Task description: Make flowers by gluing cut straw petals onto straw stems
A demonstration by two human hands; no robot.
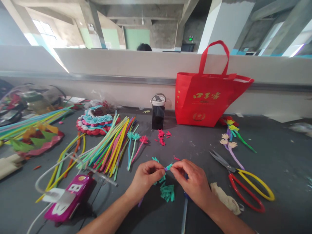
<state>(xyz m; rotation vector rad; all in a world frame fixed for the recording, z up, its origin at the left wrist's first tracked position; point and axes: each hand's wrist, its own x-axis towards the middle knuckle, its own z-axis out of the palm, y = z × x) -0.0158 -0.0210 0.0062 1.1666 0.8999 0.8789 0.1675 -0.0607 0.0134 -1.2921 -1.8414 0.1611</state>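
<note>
My left hand (148,175) pinches a purple pipe cleaner (140,202), whose lower end sticks out below the palm. Between both hands a short teal pipe cleaner piece (169,166) meets its purple tip, and my right hand (192,177) pinches the teal piece. Just beneath the fingers lies a pile of cut teal pieces (167,191), with more partly hidden behind the left fingers. A blue-handled tool with a metal shaft (185,214) lies partly under my right hand. Cut red pieces (161,137) are scattered farther back.
Left are bundled pipe cleaners (114,139), finished flower stems (135,143) and a purple power strip (70,198). Right lie open scissors (229,167), a beige cloth-like scrap (224,199) and more flowers (229,143). A phone (158,117) leans on a cup; behind stands a red bag (207,107).
</note>
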